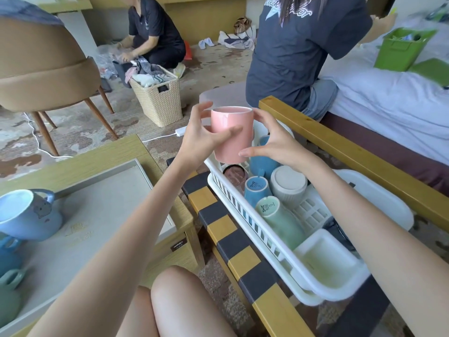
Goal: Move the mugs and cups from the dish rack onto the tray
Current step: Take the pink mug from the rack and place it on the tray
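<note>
A pink handleless cup (228, 120) hangs upright in the air above the far end of the white dish rack (233, 198). My left hand (201, 137) grips it, thumb across its front. My right hand (274, 142) spans its right side, thumb tip at the base and a fingertip at the rim. Inside the rack lie a small blue mug (256, 188), a green cup (279, 215), a white ribbed cup (288, 183), a dark pink glass (234, 175) and a larger blue mug (262, 164). The grey tray (109, 215) at the left holds a light blue mug (26, 215), a darker blue mug (7, 254) and a green mug (9, 295).
The rack rests on a yellow-and-black slatted bench (218, 227) with a wooden rail (340, 147) behind it. A person (298, 57) sits just beyond the rack beside a bed (388, 98). A wicker basket (158, 100), a tan chair (48, 76) and a crouching person (153, 37) occupy the floor.
</note>
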A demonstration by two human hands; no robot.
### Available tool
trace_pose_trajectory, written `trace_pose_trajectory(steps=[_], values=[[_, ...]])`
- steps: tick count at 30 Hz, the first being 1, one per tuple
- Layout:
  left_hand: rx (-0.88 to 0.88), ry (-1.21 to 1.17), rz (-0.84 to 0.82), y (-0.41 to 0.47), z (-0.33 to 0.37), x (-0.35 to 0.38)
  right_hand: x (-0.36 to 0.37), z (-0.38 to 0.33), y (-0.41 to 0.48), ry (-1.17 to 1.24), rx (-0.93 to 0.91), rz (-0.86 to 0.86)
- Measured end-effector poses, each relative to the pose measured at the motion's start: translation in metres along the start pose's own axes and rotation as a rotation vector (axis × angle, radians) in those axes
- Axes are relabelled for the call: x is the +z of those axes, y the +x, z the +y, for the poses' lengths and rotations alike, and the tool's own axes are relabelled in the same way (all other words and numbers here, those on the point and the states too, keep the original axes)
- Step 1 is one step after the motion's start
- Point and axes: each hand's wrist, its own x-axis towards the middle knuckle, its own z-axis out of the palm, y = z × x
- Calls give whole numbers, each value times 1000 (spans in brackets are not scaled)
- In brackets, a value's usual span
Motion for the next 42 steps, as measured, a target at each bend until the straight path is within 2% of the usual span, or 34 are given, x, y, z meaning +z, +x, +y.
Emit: trace_pose_trajectory(steps=[6,12,14,16,19,23,28,31,35,42], values=[[-2,-104,-90,-12,7,-10,3,-1,3,133,24,-141],[-72,-140,-237,-18,12,-23,18,0,1,90,22,-61],[-85,-123,-286,-18,14,-26,24,-5,-2,-15,-17,-5],[-68,-28,-304,-19,17,-30,29,-11,-5,-232,-98,73],[-46,68,-280,-21,19,-36,37,-24,-11,-459,-213,137],[3,129,-190,-30,19,-58,59,-43,-16,-545,-305,205],[49,176,-39,-52,11,-102,101,-63,-9,-520,-412,191],[28,242,5,-68,-3,-132,140,-67,-7,-428,-412,146],[-53,311,44,-94,-27,-166,197,-62,-10,-334,-386,76],[-263,392,131,-137,-83,-203,283,-44,-20,-303,-308,-80]])
